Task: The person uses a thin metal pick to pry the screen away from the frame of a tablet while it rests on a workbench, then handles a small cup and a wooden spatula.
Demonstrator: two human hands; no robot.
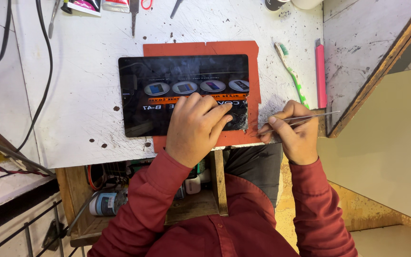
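Hands | left (196, 126) flat on tablet (167, 81) | right (293, 133) pinching tweezers (305, 117) | red mat (200, 47)

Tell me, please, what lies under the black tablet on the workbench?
Under the tablet lies a red mat, showing along its top, right and bottom edges. The mat's middle is covered. The left hand presses on the tablet.

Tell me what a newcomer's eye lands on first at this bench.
First, the black tablet lying flat on a red mat in the middle of the scuffed white table, its glass cracked near the lower right corner. The left hand presses down on that part of the screen, while the right hand holds thin metal tweezers just off the tablet's right edge. A green toothbrush and a pink strip lie farther right.
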